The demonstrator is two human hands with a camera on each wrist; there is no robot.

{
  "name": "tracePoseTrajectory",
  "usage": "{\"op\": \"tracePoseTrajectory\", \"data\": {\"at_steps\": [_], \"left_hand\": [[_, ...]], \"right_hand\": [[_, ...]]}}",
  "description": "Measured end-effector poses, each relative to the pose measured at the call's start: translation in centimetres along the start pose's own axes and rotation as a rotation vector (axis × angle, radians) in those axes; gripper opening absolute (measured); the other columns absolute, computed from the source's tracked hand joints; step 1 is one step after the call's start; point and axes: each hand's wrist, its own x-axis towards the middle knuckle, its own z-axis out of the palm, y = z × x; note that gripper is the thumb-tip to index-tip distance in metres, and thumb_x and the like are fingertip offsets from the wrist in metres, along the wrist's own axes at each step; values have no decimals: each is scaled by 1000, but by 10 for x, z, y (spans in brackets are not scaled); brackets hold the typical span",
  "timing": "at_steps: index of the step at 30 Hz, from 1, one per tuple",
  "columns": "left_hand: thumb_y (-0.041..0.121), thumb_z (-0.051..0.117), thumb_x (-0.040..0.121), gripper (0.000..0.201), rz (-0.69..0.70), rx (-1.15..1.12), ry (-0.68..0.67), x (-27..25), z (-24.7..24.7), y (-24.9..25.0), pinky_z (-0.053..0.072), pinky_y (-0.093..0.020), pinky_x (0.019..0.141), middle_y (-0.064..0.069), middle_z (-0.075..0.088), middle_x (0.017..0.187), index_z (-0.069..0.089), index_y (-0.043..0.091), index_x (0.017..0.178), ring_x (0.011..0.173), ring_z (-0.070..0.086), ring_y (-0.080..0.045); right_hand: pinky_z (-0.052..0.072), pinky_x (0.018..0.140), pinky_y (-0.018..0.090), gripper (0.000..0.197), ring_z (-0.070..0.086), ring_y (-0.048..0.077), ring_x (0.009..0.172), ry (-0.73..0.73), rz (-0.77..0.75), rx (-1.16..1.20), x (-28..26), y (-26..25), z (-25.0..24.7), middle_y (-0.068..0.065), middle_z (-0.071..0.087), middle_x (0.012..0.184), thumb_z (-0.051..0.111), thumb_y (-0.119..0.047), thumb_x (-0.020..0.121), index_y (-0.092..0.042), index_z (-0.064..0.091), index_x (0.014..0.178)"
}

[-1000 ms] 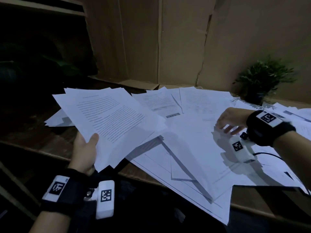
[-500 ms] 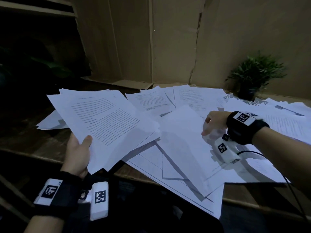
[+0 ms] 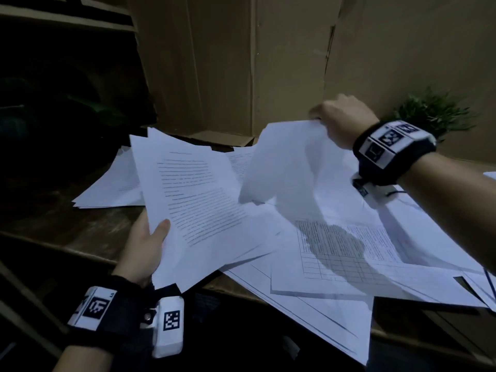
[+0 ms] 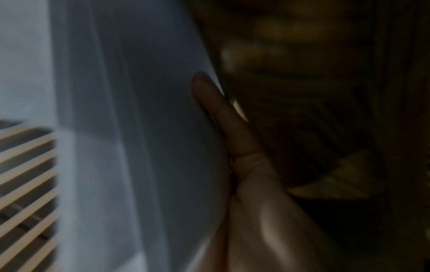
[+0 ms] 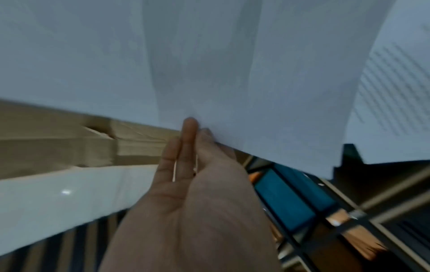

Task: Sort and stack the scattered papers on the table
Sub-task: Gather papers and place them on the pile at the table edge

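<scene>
pinching one blank sheet (image 3: 290,162) by its top edge with right hand (image 3: 341,122), limp and curling above the grid-printed page (image 3: 346,248). clamping gathered text pages (image 3: 198,205) in left hand (image 3: 145,248), left of that page. light, floppy, slippery; best gripped at edges.

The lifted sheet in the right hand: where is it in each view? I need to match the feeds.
Head: lifted sheet hangs upper centre-right, pinched at its top edge by the right hand.
Right wrist: the sheet fills the upper half, fingertips on its lower edge.
Left wrist: cannot tell; only pale paper beside the left hand.
Shared landmark: the right hand's pinch.
</scene>
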Motion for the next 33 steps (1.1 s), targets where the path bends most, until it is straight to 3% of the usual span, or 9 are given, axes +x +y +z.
{"op": "tracePoseTrajectory", "data": {"at_steps": [5,8,12,20,25,27,29,31,33], "left_hand": [[10,43,104,35,-21,12,-68,-1,-1,1,53,-21,82,11,68,120,53,23,134,106,66,-3],[10,42,104,36,-36,-13,-90,-2,-1,1,52,-32,91,9,68,122,53,22,136,110,66,-10],[8,41,104,35,-46,-45,-82,-2,1,4,53,-30,88,6,69,122,53,22,134,110,66,-14],[11,42,105,34,-61,-49,-70,-4,2,7,53,-42,90,7,70,118,55,26,132,110,66,-18],[28,37,107,28,-55,-32,-46,-4,1,9,54,-19,67,7,72,107,58,32,123,94,68,0],[19,33,108,28,-17,59,-8,-4,1,12,46,-7,58,7,66,95,59,29,108,76,63,15],[24,31,108,27,-8,87,27,-3,0,12,45,-5,57,11,63,94,58,25,108,76,61,18],[39,35,104,34,-34,53,30,-2,0,9,51,-17,69,6,68,105,58,22,122,97,66,1],[28,42,105,31,-47,19,23,-2,0,5,53,-30,84,6,67,120,53,21,133,112,64,-12]], "right_hand": [[42,76,43,54,61,39,96,131,-388,-39,21,-96,-34,18,63,104,17,-6,88,-4,69,101],[34,68,38,27,58,36,92,128,-524,4,21,-143,-26,15,60,100,46,7,89,-6,69,92],[32,62,39,19,51,31,84,88,-680,71,18,-179,-11,10,54,90,57,7,80,-10,61,75],[38,61,32,21,49,23,79,-132,-647,93,-3,-213,-20,6,45,87,58,-5,84,-14,43,74],[42,59,28,29,52,20,74,-364,-655,214,-26,-247,-9,0,41,76,58,-12,87,-18,37,67],[46,71,31,9,56,22,89,-407,-687,387,-33,-250,-2,4,57,93,58,-12,87,-16,53,81],[47,84,33,15,53,18,97,-473,-631,694,-37,-241,5,5,63,113,56,-8,90,-15,63,102],[51,91,37,20,58,23,100,-572,-504,1056,-41,-226,7,4,64,118,53,-3,92,-12,63,106],[53,94,42,18,63,31,108,-636,-310,1313,-39,-205,13,3,61,118,51,2,94,-10,60,104]]}}
